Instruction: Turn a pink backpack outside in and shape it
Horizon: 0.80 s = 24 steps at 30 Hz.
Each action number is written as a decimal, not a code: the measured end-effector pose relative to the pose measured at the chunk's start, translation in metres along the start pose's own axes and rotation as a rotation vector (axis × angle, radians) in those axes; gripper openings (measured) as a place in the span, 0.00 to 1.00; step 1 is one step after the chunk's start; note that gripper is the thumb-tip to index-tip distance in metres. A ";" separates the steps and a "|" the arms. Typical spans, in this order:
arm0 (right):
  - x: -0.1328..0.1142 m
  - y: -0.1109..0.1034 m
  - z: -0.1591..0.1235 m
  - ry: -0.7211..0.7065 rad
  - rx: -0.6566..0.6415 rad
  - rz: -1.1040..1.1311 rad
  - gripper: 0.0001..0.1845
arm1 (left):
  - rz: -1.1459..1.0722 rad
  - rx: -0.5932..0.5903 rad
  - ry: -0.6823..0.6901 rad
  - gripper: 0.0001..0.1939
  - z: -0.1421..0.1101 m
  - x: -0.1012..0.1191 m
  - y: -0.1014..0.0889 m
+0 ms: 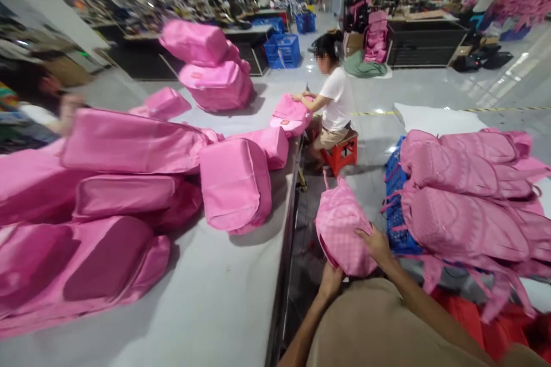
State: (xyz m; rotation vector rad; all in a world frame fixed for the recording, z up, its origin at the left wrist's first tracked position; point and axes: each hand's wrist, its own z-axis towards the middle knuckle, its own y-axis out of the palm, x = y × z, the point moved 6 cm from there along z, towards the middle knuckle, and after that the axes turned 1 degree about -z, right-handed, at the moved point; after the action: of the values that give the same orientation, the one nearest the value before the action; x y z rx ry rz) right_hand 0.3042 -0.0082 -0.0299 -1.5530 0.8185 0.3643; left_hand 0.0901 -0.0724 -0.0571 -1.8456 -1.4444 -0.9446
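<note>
A pink checked backpack (pixel 343 226) is held in front of my body, beside the table's right edge, with a thin loop or strap at its top. My left hand (pixel 331 281) grips its bottom edge, the fingertips partly hidden by the fabric. On the bag's right side my right hand (pixel 375 245) pinches the cloth, thumb and fingers closed on it. Nearest to my right hand, several pink backpacks (pixel 465 218) lie piled on a blue crate (pixel 395 200), straps hanging down.
Pink bags (pixel 235 183) are heaped along the white table (pixel 215 287) to my left. A co-worker (pixel 338 94) on a red stool (pixel 343 155) handles a pink bag at the table's far edge; another person sits at far left. Red material (pixel 465 312) lies at lower right.
</note>
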 end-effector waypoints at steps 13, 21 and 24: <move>0.008 -0.003 0.004 0.040 0.054 -0.209 0.51 | 0.220 0.097 0.237 0.34 -0.051 0.017 -0.043; 0.000 -0.005 -0.012 0.018 -0.015 -0.348 0.39 | 0.275 0.086 0.006 0.45 -0.039 0.003 -0.027; 0.006 -0.002 -0.023 0.034 -0.028 -0.366 0.39 | 0.199 0.088 -0.081 0.56 -0.031 -0.022 -0.018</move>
State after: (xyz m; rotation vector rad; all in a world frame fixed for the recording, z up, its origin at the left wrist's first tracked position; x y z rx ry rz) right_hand 0.3044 -0.0319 -0.0283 -1.7000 0.5406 0.0823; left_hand 0.0644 -0.1054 -0.0573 -1.9398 -1.2989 -0.7061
